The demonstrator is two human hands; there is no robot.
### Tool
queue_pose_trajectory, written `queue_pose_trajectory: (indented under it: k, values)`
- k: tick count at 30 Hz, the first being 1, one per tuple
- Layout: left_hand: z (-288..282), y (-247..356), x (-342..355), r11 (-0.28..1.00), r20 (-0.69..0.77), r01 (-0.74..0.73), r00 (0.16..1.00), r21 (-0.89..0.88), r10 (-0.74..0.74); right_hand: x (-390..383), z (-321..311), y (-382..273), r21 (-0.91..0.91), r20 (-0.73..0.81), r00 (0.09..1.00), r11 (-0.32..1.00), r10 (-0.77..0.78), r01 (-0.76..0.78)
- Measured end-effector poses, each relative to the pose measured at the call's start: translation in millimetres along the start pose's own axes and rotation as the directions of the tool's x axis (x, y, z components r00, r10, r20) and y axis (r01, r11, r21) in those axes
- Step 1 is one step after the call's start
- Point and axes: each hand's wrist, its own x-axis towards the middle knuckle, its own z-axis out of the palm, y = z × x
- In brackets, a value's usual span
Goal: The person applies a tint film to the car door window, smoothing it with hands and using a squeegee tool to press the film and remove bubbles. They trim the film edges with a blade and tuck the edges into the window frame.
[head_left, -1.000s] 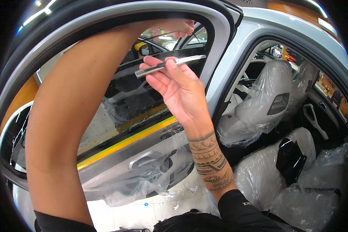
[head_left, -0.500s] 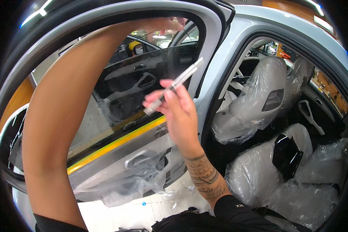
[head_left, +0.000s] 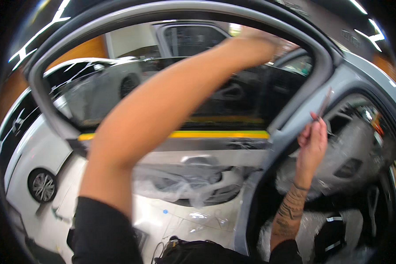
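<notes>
My left arm reaches through the upper opening of the car door (head_left: 198, 154). At its far end my left hand (head_left: 264, 46) is near the top rear corner of the window frame, beyond the dark window glass (head_left: 163, 110); motion blurs its fingers. My right hand (head_left: 313, 138) is raised beside the door pillar, its fingers closed round a slim silver cutter knife (head_left: 324, 103) pointing upward. Yellow tape (head_left: 220, 134) runs along the lower edge of the window. Below it, clear plastic sheeting (head_left: 180, 185) covers part of the door's inner panel.
To the right, the cabin holds plastic-wrapped seats (head_left: 352, 149), with a glossy black piece (head_left: 334, 235) on one. A white car (head_left: 39, 145) stands at the left. Another car door (head_left: 193, 39) stands open beyond the window. A blue dot (head_left: 165, 211) lies on the tiled floor (head_left: 158, 220).
My view has swung left, bringing the white car into sight. My right hand, still holding the knife, has moved from in front of the window to beside the pillar. The left arm remains stretched through the opening.
</notes>
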Motion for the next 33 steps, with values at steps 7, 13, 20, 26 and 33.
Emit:
queue_pose_trajectory:
  k: [7,13,20,26,33]
  values:
    - [-29,45,-125,0.867,-0.405,-0.435,0.858,-0.243,0.317,-21,-1,-29,0.514,0.296,0.950,0.823,0.097,-0.244]
    - [43,114,-154,0.146,0.070,0.070,0.998,-0.987,-0.008,-67,33,1,0.671,0.617,0.757,0.357,0.217,-0.650]
    - [-3,71,-104,0.304,-0.175,-0.141,0.981,-0.942,-0.086,-18,53,35,0.344,0.365,0.909,0.878,0.201,-0.333]
    - [-47,5,-82,0.914,-0.200,-0.403,0.900,-0.052,0.386,69,44,17,-0.479,0.171,0.872,0.734,-0.460,0.481]
    - [-11,-44,-29,0.858,-0.284,-0.510,0.815,0.061,0.505,70,78,31,-0.476,0.038,0.935,0.816,-0.352,0.327]
